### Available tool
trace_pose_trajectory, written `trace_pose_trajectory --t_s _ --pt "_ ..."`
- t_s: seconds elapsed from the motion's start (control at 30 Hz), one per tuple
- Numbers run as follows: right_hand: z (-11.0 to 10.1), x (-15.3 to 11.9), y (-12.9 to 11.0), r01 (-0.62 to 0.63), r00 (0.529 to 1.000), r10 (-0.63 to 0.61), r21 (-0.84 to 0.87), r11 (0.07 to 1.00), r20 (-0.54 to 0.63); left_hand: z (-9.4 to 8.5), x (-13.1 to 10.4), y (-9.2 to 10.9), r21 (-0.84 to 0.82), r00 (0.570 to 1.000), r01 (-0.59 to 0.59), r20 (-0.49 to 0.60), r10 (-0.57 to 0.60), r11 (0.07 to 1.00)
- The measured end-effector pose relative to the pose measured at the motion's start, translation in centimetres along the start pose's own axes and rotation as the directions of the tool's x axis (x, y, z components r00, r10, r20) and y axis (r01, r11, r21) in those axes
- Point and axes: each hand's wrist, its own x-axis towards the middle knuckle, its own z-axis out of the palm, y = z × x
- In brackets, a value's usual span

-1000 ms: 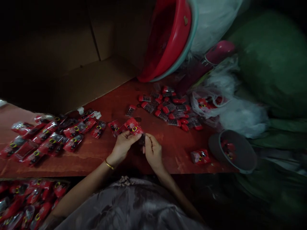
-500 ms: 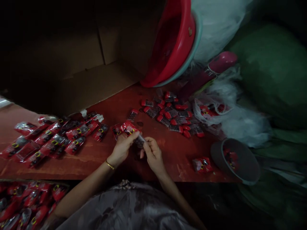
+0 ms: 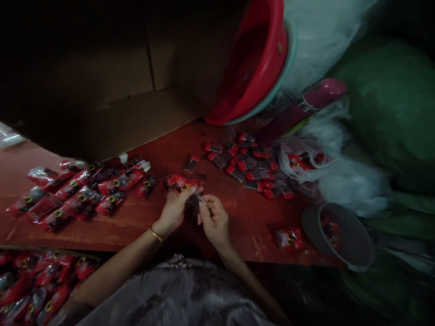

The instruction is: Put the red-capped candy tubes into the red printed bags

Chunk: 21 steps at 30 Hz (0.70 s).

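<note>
Both my hands meet over the near middle of the table, pinching a small clear packet with dark contents (image 3: 193,202). My left hand (image 3: 172,211), with a gold bangle at its wrist, has its thumb on top of the packet. On the packet's right end, my right hand (image 3: 215,221) closes with thumb and curled fingers. Just beyond the left fingertips is red printed wrapping (image 3: 178,182); whether it lies on the table or is partly held I cannot tell. Several small red-ended clear packets (image 3: 249,165) lie piled beyond my right hand.
Red printed packets (image 3: 73,190) spread on the red table (image 3: 136,232) at left; more fill a box (image 3: 41,283) below. Behind stand a cardboard box (image 3: 152,108) and red basin (image 3: 272,59). At right are a pink flask (image 3: 324,93), plastic bags (image 3: 353,181) and a grey tub (image 3: 314,226).
The view has shifted slightly, so the table's things sit farther right. The red wrapping by my left fingers now appears farther from the dark packet, and my right fingers have curled more.
</note>
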Motion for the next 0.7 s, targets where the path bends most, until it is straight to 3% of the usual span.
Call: trace_pose_trajectory --t_s 0.2,0.5,0.7 --pt "0.3 -0.2 0.4 -0.049 0.998 0.051 0.077 0.996 -0.021 -0.1 0.6 -0.6 0.133 0.997 -0.055 0.057 0.048 0.990" --pt "-0.4 0.9 -0.7 -0.113 0.989 0.131 0.203 0.973 -0.075 -0.1 -0.1 -2.2 0.023 0.989 0.074 0.128 -0.076 0.997" --pt "-0.1 1.1 -0.9 -0.150 0.989 0.150 0.170 0.974 0.017 0.0 -0.6 -0.8 0.031 0.993 0.007 0.115 -0.010 1.000"
